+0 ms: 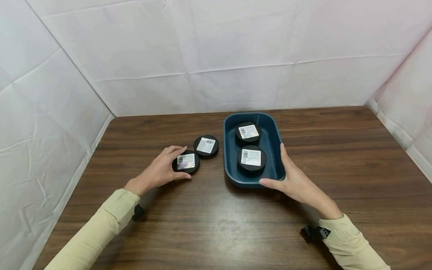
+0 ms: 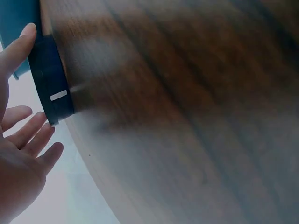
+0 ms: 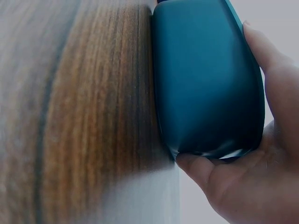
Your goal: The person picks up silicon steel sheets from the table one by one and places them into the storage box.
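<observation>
My left hand (image 1: 161,167) spans a flat, round black container (image 1: 186,162) with a white barcode label on top. Its thumb lies at the near side and its fingertips at the far side, also seen from the side in the left wrist view. Just behind it, to the right, is a second labelled black container (image 1: 206,146). My right hand (image 1: 297,183) holds the near right corner of a blue tray (image 1: 228,165), thumb at the front rim and fingers along the right wall. Inside the tray, two more black containers (image 1: 248,132) sit one behind the other.
Everything stands on a brown wood-grain table (image 1: 216,225). White cloth walls (image 1: 236,75) rise behind the table and along both sides. A dark wrist device (image 1: 312,233) hangs by the right sleeve.
</observation>
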Tool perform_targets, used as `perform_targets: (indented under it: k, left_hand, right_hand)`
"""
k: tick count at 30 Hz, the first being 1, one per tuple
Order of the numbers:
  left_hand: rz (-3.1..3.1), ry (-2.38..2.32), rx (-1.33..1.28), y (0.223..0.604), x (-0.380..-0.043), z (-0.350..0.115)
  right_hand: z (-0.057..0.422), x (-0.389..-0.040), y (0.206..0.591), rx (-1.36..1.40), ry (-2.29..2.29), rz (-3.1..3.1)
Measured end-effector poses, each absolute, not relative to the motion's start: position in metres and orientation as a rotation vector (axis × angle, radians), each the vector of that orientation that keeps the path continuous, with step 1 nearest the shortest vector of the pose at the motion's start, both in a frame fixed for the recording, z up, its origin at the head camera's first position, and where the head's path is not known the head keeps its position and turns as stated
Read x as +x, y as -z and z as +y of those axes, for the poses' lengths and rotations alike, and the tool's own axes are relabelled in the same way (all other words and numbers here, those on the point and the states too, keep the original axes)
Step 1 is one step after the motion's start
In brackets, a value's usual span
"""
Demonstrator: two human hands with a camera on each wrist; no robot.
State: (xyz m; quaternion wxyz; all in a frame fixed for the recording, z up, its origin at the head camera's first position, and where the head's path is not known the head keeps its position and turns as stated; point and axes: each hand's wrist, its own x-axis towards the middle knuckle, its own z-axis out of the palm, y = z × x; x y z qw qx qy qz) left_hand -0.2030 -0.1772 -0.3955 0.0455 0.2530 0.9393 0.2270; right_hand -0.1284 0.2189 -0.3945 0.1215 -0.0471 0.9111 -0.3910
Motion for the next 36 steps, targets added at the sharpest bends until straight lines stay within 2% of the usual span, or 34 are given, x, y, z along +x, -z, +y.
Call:
perform_targets:
  k: [20,36]
  left_hand:
    - [2.835,-0.632,0.683,0.3963,-0.2013,-0.1734]
    - [2.843,-0.629,0.720,0.3949,-0.2017,-0.1723]
  right_hand:
    - [0.2188,-0.1284,0.3948,-0.134,1.142,2.655]
    - [0.2187,-0.1287,0.3938,-0.130,1.138,2.656]
